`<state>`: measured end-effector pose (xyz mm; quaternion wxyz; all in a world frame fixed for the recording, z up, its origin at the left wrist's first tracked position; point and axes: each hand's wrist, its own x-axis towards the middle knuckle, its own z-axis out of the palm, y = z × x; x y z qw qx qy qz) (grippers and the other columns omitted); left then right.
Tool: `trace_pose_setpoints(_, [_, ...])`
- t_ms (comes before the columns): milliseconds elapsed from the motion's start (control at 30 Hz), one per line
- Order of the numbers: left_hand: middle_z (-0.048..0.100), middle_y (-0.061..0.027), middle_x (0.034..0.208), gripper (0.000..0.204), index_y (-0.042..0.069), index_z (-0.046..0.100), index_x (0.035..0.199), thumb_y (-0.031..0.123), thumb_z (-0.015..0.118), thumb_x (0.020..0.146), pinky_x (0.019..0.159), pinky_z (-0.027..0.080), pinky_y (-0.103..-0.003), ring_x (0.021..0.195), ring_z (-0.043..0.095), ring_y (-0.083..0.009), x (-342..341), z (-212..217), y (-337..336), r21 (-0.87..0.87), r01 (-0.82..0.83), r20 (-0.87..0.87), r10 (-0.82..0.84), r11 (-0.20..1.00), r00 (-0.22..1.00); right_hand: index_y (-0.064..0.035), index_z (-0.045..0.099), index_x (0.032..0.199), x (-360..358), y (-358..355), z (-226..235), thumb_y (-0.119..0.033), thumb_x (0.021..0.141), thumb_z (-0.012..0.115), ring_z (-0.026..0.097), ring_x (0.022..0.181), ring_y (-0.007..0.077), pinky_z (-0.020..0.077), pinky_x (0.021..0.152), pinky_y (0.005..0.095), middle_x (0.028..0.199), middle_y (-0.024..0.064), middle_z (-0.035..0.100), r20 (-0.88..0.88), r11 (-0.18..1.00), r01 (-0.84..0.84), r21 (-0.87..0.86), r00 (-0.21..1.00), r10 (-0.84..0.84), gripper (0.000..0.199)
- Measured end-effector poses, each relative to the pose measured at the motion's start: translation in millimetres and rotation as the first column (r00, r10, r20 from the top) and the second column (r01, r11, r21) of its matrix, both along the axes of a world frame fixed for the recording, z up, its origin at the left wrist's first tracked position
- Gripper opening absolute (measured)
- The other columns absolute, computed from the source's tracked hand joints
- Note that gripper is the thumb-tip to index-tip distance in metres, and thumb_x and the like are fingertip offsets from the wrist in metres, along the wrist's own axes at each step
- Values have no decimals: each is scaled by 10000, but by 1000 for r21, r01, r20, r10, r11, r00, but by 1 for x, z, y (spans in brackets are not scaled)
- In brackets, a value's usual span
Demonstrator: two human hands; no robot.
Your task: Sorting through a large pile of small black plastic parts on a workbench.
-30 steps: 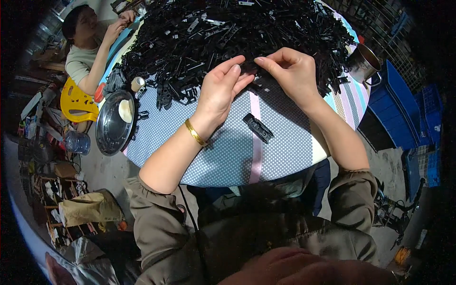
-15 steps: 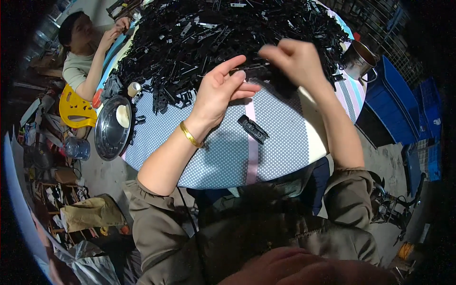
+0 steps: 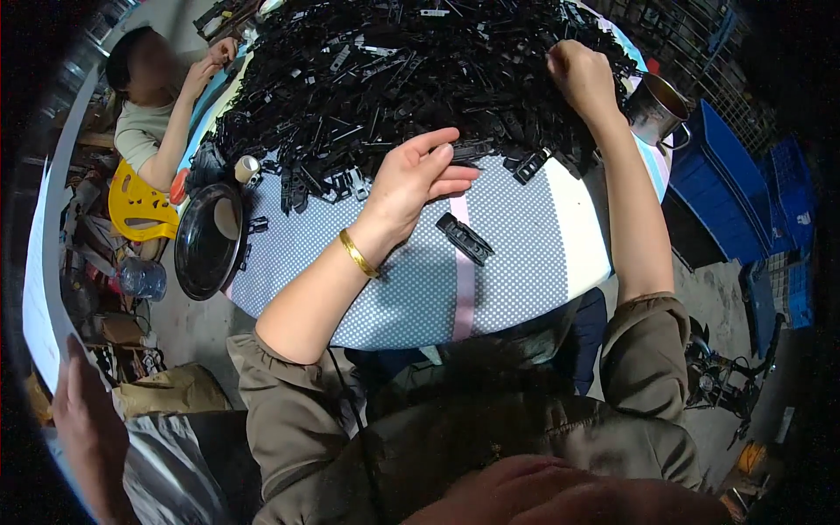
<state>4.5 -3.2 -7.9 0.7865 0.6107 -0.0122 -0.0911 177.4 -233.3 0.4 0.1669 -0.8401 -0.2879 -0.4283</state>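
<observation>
A large pile of black plastic parts (image 3: 350, 96) covers the far side of the table. At its near edge my left hand (image 3: 416, 175), with a gold bracelet on the wrist, hovers palm inward, fingers stretched out and apart, with nothing visible in them. My right hand (image 3: 584, 79) is over the pile's right side, its fingers curled downward and pressed together; whatever they hold is hidden. One long black plastic piece (image 3: 465, 239) lies alone on the dotted cloth below my left hand. Another black part (image 3: 530, 166) lies at the pile's near edge, between my hands.
The table (image 3: 516, 262) has a dotted, striped cloth. A dark round tray (image 3: 185, 267) and a tape roll (image 3: 247, 167) sit left, a metal pot (image 3: 652, 105) right, beside blue crates (image 3: 722, 188). A co-worker (image 3: 153, 114) sits far left; another person's hand (image 3: 87, 420) holds a white sheet (image 3: 41, 297).
My right hand has moved right and away from me, out over the pile. My left hand has shifted slightly nearer. Another person's hand with a white sheet has appeared at lower left.
</observation>
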Motion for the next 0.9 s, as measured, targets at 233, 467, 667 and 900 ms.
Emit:
trace_pose_setpoints(233, [607, -181, 891, 374, -71, 353, 1237, 121, 393, 919, 690, 534, -235, 791, 634, -186, -1, 5, -1, -12, -38, -35, 38, 999, 999, -64, 519, 878, -21, 22, 7, -110, 763, 582, 591, 706, 319, 472, 571, 381, 750, 149, 596, -128, 1000, -4, -30, 992, 0, 139])
trace_pose_setpoints(467, [590, -178, 917, 366, -80, 360, 1224, 115, 397, 916, 698, 535, -243, 813, 632, -204, -1, 4, 2, -23, -53, -32, 52, 998, 998, -86, 589, 952, -44, 38, 11, -16, 757, 525, 598, 773, 288, 485, 647, 338, 825, 106, 603, -299, 980, -168, -112, 946, 128, 217])
trace_pose_setpoints(667, [584, -178, 931, 359, -87, 366, 1213, 114, 391, 917, 710, 534, -250, 832, 628, -211, 2, 4, 2, -18, -58, -37, 57, 998, 998, -75, 597, 1033, -39, 25, 5, -6, 770, 479, 603, 849, 226, 466, 742, 309, 905, 89, 624, -292, 962, -238, 132, 919, 267, 296])
trace_pose_setpoints(900, [580, -210, 965, 346, -74, 374, 1208, 113, 394, 918, 761, 532, -300, 879, 616, -256, 3, 5, 6, -46, -128, -53, 125, 991, 991, -69, 596, 1042, -78, 16, 31, -123, 725, 627, 562, 927, 224, 450, 812, 298, 1004, 81, 585, -533, 921, -383, 67, 767, 357, 323])
